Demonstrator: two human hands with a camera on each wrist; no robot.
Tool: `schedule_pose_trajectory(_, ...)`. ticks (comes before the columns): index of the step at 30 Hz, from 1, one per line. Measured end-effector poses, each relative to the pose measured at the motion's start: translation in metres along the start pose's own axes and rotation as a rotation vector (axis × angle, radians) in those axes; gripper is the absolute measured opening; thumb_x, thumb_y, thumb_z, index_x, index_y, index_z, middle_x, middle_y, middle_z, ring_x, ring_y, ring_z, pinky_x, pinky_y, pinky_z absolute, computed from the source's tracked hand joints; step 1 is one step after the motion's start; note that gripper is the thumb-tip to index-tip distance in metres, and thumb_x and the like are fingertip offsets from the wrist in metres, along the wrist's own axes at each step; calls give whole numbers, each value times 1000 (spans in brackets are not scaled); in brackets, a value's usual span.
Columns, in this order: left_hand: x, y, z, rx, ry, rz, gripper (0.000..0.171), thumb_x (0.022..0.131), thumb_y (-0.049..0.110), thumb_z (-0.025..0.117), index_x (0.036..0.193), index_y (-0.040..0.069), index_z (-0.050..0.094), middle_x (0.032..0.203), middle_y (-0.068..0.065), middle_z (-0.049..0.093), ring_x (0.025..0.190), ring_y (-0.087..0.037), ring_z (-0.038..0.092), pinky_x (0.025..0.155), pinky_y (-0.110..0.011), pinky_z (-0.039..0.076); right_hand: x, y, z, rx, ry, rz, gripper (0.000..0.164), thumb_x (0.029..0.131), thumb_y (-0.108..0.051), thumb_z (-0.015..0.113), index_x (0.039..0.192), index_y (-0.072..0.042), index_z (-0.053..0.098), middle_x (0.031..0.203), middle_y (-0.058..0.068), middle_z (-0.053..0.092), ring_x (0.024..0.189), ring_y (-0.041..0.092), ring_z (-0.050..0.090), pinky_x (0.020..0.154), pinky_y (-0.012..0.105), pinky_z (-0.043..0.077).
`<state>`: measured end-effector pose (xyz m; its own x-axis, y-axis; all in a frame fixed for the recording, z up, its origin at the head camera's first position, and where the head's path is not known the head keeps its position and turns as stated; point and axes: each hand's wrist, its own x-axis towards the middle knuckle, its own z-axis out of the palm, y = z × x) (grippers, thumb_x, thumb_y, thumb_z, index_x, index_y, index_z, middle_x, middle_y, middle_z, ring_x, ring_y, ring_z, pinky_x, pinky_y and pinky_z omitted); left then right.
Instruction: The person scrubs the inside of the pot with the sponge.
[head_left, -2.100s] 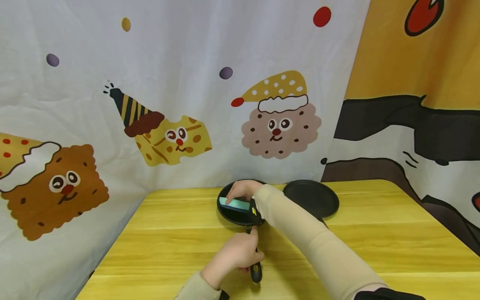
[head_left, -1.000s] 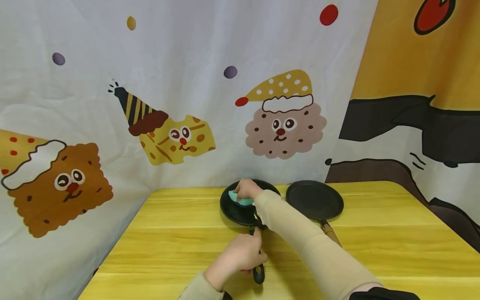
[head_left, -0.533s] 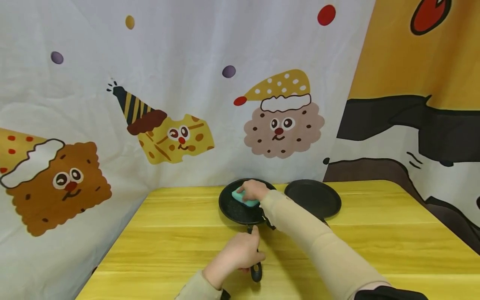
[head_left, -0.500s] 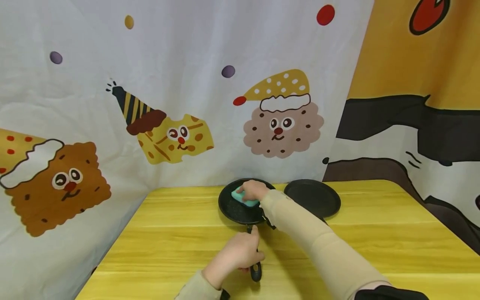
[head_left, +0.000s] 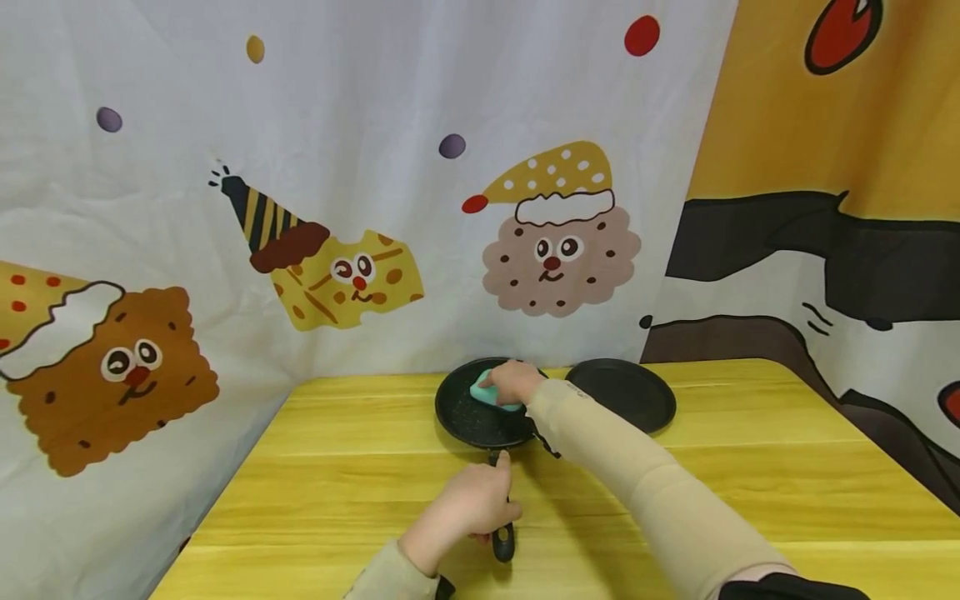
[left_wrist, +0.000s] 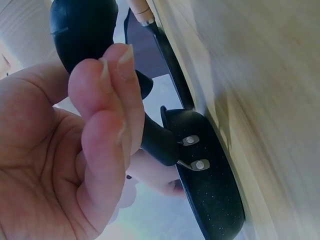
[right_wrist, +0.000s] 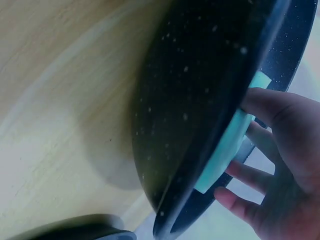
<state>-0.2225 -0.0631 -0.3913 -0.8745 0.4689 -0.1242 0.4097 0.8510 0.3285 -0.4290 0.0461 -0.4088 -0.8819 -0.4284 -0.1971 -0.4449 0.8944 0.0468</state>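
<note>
A black speckled frying pan is on the table, its handle toward me. My left hand grips this handle, index finger stretched along it toward the pan. In the left wrist view the curled fingers wrap the black handle, and two rivets join it to the pan wall. A teal sponge lies inside the pan. My right hand holds it from above. In the right wrist view the thumb and fingers are spread along the sponge, partly hidden behind the pan's rim.
To the right, a flat black pan lies on the wooden table. My right sleeve covers its handle in the head view; the left wrist view shows the wooden handle. A printed curtain hangs behind the table.
My right hand has slid the sponge rightward inside the frying pan, from the left side toward the middle. The left hand keeps its grip on the handle.
</note>
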Motion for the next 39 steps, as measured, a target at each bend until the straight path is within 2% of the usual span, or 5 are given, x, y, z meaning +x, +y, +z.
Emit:
schedule_pose_trajectory(7, 1, 0, 1, 19, 10, -6, 71, 89, 23, 65, 143, -11, 36, 37, 8, 47, 28, -5, 46, 33, -21, 38, -5, 9, -2, 58, -32, -47, 51, 93, -20, 65, 141, -34, 53, 145, 1, 48, 124, 22, 50, 80, 33, 48)
schedule_pose_trajectory(16, 2, 1, 0, -2, -13, -19, 71, 90, 24, 64, 145, -9, 35, 38, 6, 48, 28, -6, 47, 33, -21, 37, -9, 22, -10, 207, -193, -73, 64, 91, -8, 67, 146, -32, 45, 154, 8, 33, 73, 19, 43, 52, 27, 33)
schedule_pose_trajectory(21, 1, 0, 0, -32, -17, -18, 71, 90, 23, 65, 145, -9, 35, 39, 5, 49, 28, -7, 48, 31, -21, 36, -9, 24, -11, 203, -207, -79, 65, 89, -9, 71, 145, -33, 47, 154, 11, 33, 71, 17, 43, 52, 27, 35)
schedule_pose_trajectory(28, 2, 0, -2, -10, -22, -24, 71, 90, 25, 65, 146, -8, 35, 39, 5, 49, 28, -7, 48, 31, -21, 35, -15, 23, -15, 181, -200, -97, 65, 87, -11, 73, 142, -35, 50, 155, 9, 32, 91, 19, 48, 53, 26, 37)
schedule_pose_trajectory(39, 2, -2, 0, -20, -24, -10, 70, 90, 25, 65, 145, -8, 36, 37, 6, 48, 27, -6, 46, 31, -19, 32, -28, 23, -10, 149, -194, -161, 64, 85, -13, 76, 140, -37, 53, 152, 5, 38, 86, 15, 50, 52, 26, 37)
